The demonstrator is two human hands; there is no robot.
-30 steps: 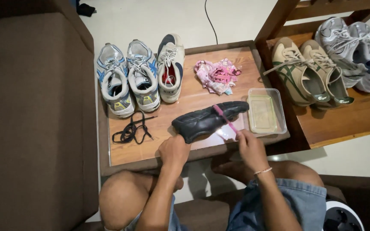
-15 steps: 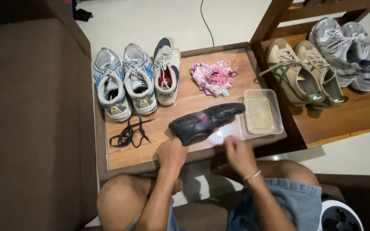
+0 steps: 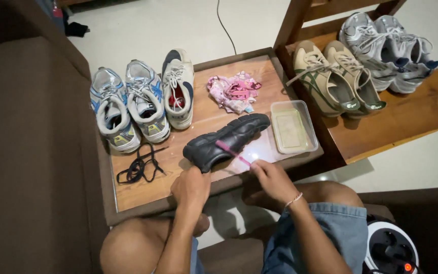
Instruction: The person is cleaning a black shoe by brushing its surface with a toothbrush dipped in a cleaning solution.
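our left hand (image 3: 191, 186) grips the black shoe (image 3: 226, 141) on the table (image 3: 143, 190); our right hand (image 3: 272, 178) pinches a pink brush (image 3: 233, 153) against its sole.

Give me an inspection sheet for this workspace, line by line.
Surface: wooden table, glossy, bare at its near left corner.
Job's things: black shoe lying on the table; pink lace running across it.
Clutter: three sneakers at the far left, black lace, pink pile, clear tray.
Grippers: left hand grips the shoe's heel; right hand pinches the pink lace.
Cables: one dark cord on the floor.
Surroundings: brown sofa, chair bearing four more sneakers.
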